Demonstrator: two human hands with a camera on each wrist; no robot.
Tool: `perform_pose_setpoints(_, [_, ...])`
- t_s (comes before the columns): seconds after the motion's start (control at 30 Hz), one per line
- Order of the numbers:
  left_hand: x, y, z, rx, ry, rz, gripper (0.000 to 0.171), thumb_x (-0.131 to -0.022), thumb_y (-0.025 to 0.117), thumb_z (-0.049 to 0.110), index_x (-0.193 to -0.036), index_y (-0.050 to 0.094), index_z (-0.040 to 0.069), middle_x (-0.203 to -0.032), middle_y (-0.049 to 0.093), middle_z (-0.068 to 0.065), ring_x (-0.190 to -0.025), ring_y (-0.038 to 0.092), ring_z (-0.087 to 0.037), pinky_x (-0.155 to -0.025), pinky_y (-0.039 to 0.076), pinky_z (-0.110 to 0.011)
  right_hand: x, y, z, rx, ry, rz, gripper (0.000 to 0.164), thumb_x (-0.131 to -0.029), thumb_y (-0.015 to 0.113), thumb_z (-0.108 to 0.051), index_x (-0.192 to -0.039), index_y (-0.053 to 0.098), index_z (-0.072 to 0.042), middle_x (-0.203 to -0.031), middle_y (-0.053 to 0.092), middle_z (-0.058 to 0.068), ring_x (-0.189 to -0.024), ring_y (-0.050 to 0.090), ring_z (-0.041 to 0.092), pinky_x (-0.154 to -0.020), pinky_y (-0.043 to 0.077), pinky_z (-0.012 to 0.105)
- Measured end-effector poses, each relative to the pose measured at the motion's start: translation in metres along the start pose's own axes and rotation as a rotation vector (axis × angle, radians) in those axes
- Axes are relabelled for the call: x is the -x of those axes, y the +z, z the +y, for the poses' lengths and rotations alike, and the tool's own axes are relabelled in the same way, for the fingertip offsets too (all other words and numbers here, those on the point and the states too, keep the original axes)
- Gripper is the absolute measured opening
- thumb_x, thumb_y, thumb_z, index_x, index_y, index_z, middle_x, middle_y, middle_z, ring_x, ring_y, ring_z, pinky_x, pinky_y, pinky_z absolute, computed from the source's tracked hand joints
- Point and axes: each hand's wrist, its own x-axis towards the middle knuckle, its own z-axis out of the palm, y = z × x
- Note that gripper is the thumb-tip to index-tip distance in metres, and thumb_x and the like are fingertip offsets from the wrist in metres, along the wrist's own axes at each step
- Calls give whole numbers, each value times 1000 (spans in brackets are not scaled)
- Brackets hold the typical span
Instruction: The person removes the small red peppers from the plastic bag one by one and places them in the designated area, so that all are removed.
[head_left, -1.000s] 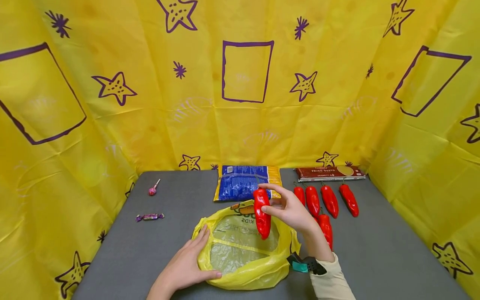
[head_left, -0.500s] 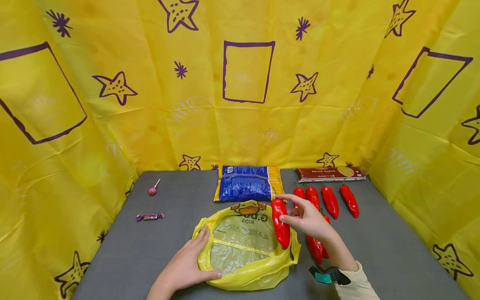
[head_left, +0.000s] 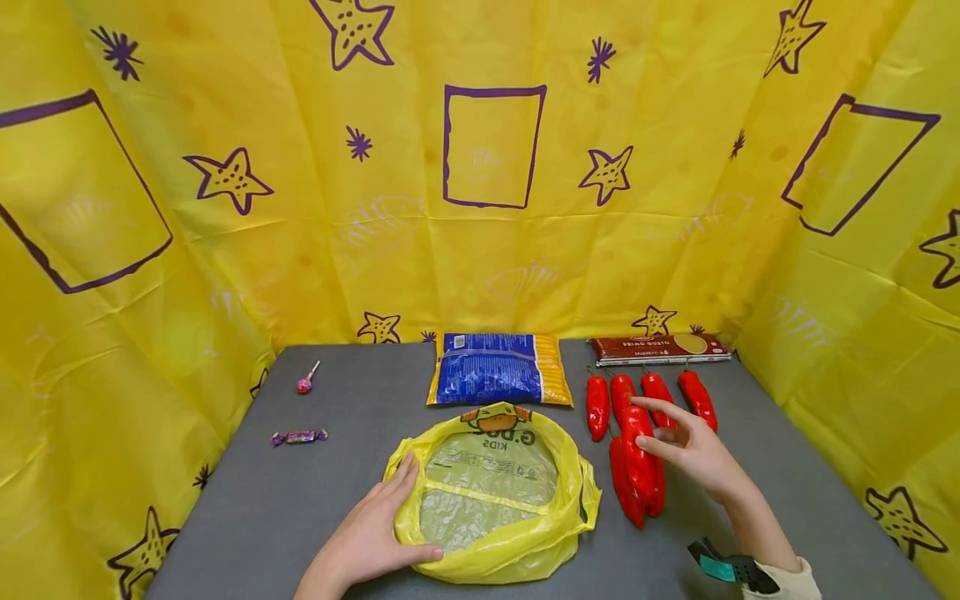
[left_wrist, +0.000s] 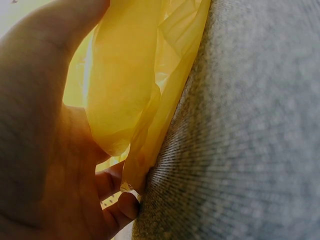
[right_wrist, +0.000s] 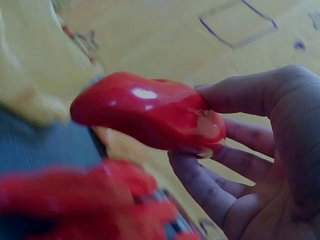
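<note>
A yellow plastic bag stands with its mouth spread wide, its inside in view. My left hand rests against the bag's left side, fingers and thumb spread along the rim; close up, the left wrist view has the palm beside the yellow film. My right hand pinches a glossy red pepper by its stem end, thumb on one side and fingers on the other. The held pepper fills the middle of the right wrist view. Beneath it in the head view lie more red peppers, partly hidden.
Several red peppers form a row behind the right hand. A brown spaghetti pack lies at the back right, a blue and yellow packet behind the bag. A lollipop and a purple-wrapped candy lie left on the grey table.
From over the bag's mouth, my right hand has carried the pepper right, past the rim and over the other peppers. The left hand has stayed at the bag's side.
</note>
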Motion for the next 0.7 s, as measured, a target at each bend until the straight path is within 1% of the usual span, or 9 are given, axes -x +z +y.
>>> perform_pose_setpoints(0.1, [0,0,1,1,-3,0,131,-68,80,83,-167,33,12,-177,20,-6,-152,37,-41,-116,39,-67,9,-19,14,26,27,32,59,-101,73,-20,-154,52,-5,-153,49,24,-103,70,21,-82,60,30])
perform_pose_setpoints(0.17, [0,0,1,3,-6,-3,131,-68,80,84,-168,33,12,-177,20,-6,-152,37,-41,-116,39,-68,15,-31,24,47,46,52,59,-102,72,-20,-155,50,-3,-154,47,25,-104,71,21,-81,60,28])
perform_pose_setpoints(0.23, [0,0,1,3,-4,-3,131,-69,80,83,-167,33,12,-177,20,-6,-153,37,-42,-116,38,-68,21,-41,33,73,69,65,60,-103,71,-21,-155,48,-3,-156,44,26,-109,71,29,-81,59,26])
perform_pose_setpoints(0.33, [0,0,0,-1,2,2,130,-69,80,83,-167,33,11,-177,20,-6,-153,36,-43,-116,38,-68,29,-54,47,114,110,66,62,-103,71,-23,-157,46,-2,-158,42,28,-117,68,44,-81,58,23])
perform_pose_setpoints(0.4, [1,-1,-1,-4,4,4,130,-69,80,83,-167,33,11,-177,20,-7,-153,35,-44,-117,37,-68,32,-59,56,140,140,48,64,-103,71,-24,-157,45,-1,-158,43,30,-120,67,45,-81,57,23])
perform_pose_setpoints(0.5, [1,-1,0,-1,-4,-1,130,-69,80,83,-167,33,11,-177,20,-7,-154,35,-44,-116,37,-69,34,-66,66,152,188,-11,65,-103,71,-24,-157,44,1,-154,49,31,-111,72,31,-81,58,27])
perform_pose_setpoints(0.6, [1,-1,1,3,-13,-9,131,-69,80,84,-167,33,11,-177,20,-6,-154,35,-43,-116,37,-69,33,-70,74,137,226,-72,67,-103,70,-25,-157,42,3,-150,53,32,-101,73,16,-81,58,30])
perform_pose_setpoints(0.7, [1,-1,2,1,-13,-11,131,-69,80,84,-167,33,11,-177,20,-7,-154,35,-43,-116,37,-69,31,-71,81,113,242,-105,67,-104,69,-24,-158,41,4,-149,54,33,-99,73,11,-81,59,31])
